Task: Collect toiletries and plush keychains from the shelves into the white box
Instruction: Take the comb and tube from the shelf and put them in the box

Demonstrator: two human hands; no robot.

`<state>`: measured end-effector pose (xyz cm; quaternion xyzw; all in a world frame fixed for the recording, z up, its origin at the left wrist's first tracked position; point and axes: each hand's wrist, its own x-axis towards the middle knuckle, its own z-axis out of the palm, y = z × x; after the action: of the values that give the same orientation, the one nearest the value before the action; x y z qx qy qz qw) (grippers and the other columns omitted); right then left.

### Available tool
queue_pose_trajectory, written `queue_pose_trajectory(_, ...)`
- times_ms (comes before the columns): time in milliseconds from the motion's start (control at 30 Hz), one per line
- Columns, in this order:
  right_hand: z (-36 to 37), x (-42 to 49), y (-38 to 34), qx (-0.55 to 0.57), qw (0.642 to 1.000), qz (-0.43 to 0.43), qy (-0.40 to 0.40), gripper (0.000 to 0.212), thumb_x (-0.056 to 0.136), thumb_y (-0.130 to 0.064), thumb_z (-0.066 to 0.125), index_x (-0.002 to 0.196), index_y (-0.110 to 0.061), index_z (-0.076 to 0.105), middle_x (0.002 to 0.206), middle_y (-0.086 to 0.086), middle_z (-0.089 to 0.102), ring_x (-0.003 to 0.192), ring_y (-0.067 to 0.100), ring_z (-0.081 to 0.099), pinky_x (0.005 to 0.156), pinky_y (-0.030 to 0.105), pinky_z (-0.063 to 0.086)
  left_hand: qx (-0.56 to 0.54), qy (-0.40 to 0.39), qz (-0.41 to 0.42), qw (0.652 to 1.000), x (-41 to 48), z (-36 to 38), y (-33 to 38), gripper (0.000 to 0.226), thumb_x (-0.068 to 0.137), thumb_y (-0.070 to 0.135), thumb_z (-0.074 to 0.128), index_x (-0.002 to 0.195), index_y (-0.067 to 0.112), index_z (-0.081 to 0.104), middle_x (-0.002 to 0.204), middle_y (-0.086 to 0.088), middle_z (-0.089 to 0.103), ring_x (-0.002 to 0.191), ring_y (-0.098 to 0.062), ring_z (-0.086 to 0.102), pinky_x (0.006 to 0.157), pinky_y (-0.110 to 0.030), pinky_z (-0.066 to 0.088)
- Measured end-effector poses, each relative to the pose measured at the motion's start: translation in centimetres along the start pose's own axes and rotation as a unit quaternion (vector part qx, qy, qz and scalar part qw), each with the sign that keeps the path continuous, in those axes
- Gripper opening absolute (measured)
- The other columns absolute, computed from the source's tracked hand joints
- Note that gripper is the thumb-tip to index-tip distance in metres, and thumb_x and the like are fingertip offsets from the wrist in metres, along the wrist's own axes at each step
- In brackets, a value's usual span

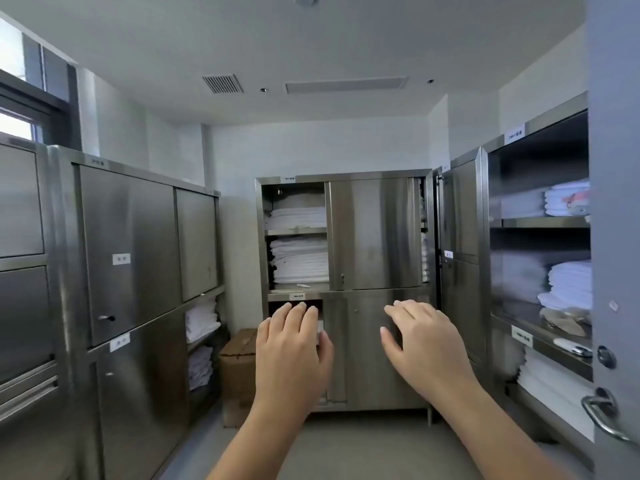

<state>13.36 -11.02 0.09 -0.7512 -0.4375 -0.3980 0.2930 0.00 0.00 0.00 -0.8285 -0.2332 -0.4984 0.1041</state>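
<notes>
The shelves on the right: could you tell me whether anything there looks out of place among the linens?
Yes. On the right shelves, a small reddish item lies on the top folded white stack, a tan item sits on the shelf below, and a small white object rests on the ledge. Both hands are empty.

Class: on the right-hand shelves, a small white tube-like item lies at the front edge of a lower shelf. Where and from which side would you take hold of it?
Grip the white item across its narrow middle, thumb and fingers on its long sides, coming from the open front and slightly above. It lies flat and lengthwise along the shelf edge, with open space over it. The right hand is nearer.
</notes>
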Motion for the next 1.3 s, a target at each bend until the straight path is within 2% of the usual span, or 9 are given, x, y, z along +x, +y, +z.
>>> queue_pose_trajectory(200, 2.8, -1.3, -2.8, -0.006, 1.000, -0.009, -0.007, 0.029, 0.065, -0.013, 0.077, 0.091, -0.004, 0.069, 0.091, 0.010, 0.072, 0.086, 0.028, 0.067, 0.072, 0.043, 0.056, -0.022, -0.013, -0.015, 1.000, -2.0, 1.3, -4.0, 0.028, 0.073, 0.014, 0.069, 0.100, 0.005, 0.068, 0.102, -0.012, 0.070, 0.101, -0.031, 0.063, 0.086, -0.045, 0.048)
queue_pose_trajectory(300, 4.4, -2.1, -4.8, -0.001, 1.000, -0.003, -0.020, 0.029, 0.067, -0.011, 0.076, 0.094, -0.002, 0.068, 0.094, 0.013, 0.071, 0.089, 0.030, 0.067, 0.074, 0.046, 0.055, -0.022, -0.018, -0.018, 0.999, -3.3, 1.7, -6.6, 0.030, 0.077, 0.019, 0.056, 0.100, 0.005, 0.068, 0.102, -0.011, 0.070, 0.101, -0.030, 0.063, 0.085, -0.043, 0.049)
queue_pose_trajectory(500, 7.9, -4.2, -8.9, 0.013, 0.998, 0.005, -0.054, 0.028, 0.069, -0.011, 0.075, 0.095, -0.003, 0.068, 0.097, 0.013, 0.071, 0.092, 0.029, 0.066, 0.077, 0.045, 0.054, -0.034, -0.046, -0.042, 0.997, -6.6, 3.5, -12.3, 0.029, 0.071, 0.009, 0.069, 0.099, 0.002, 0.067, 0.098, -0.014, 0.071, 0.096, -0.033, 0.065, 0.081, -0.045, 0.050)
queue_pose_trajectory(767, 13.7, -6.1, -10.8, 0.057, 0.994, 0.018, -0.096, 0.027, 0.070, -0.010, 0.074, 0.096, -0.004, 0.068, 0.097, 0.011, 0.071, 0.094, 0.029, 0.065, 0.078, 0.045, 0.052, -0.032, -0.116, -0.079, 0.990, -10.2, 6.8, -16.5, 0.032, 0.071, 0.006, 0.071, 0.102, 0.001, 0.067, 0.102, -0.014, 0.070, 0.100, -0.033, 0.063, 0.084, -0.046, 0.049)
queue_pose_trajectory(1000, 20.8, -5.7, -8.7, 0.090, 0.988, 0.022, -0.122, 0.028, 0.072, -0.011, 0.072, 0.098, -0.004, 0.066, 0.099, 0.012, 0.070, 0.096, 0.028, 0.064, 0.081, 0.043, 0.051, -0.026, -0.151, -0.098, 0.983, -10.1, 13.0, -17.8, 0.035, 0.071, 0.006, 0.072, 0.105, 0.002, 0.065, 0.104, -0.014, 0.069, 0.102, -0.033, 0.062, 0.086, -0.046, 0.047)
queue_pose_trajectory(1300, 29.7, -0.1, 1.0, 0.095, 0.981, 0.051, -0.159, 0.028, 0.073, -0.010, 0.071, 0.099, -0.002, 0.066, 0.101, 0.014, 0.069, 0.097, 0.030, 0.063, 0.083, 0.045, 0.050, -0.037, -0.180, -0.135, 0.974, -3.8, 24.9, -16.0, 0.033, 0.076, 0.006, 0.066, 0.109, 0.001, 0.063, 0.109, -0.014, 0.067, 0.108, -0.034, 0.059, 0.090, -0.046, 0.044)
